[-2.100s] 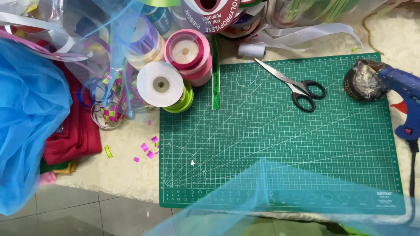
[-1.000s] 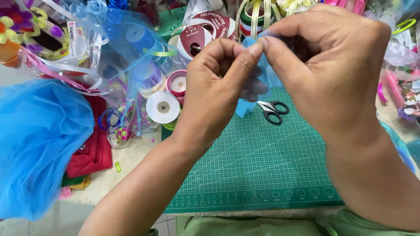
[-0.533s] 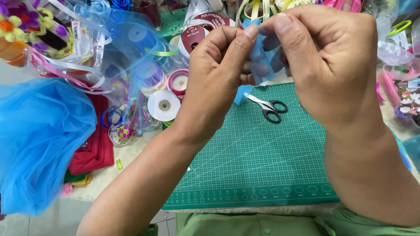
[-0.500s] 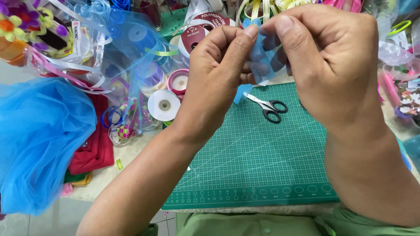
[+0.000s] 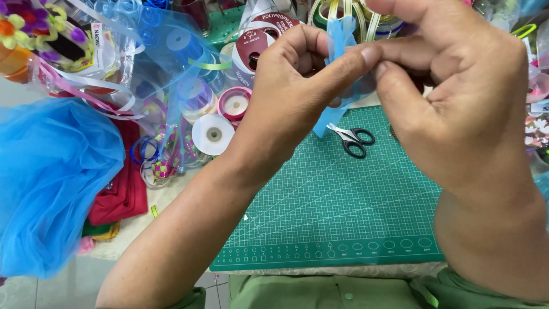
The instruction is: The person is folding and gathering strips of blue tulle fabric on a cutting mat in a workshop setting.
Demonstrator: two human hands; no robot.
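A small gathered piece of light blue tulle (image 5: 341, 40) is pinched between both of my hands, held up close to the camera above the green cutting mat (image 5: 320, 217). My left hand (image 5: 291, 86) grips it from the left with thumb and fingers closed. My right hand (image 5: 452, 91) pinches it from the right; its palm hides the tulle's right side. A tail of the tulle hangs down toward the small black-handled scissors (image 5: 351, 137), which lie on the mat's far part.
A large bunch of blue tulle (image 5: 51, 183) lies at the left. Ribbon spools, a white one (image 5: 213, 134) and a pink one (image 5: 234, 104), sit left of the mat among clear bags of ribbon (image 5: 143, 63). A red cloth (image 5: 123, 194) lies beside them.
Two seconds ago no hands were over the mat and tulle lay along the near edge. Both hands came up holding the tulle piece and have since shifted slightly while pinching it.
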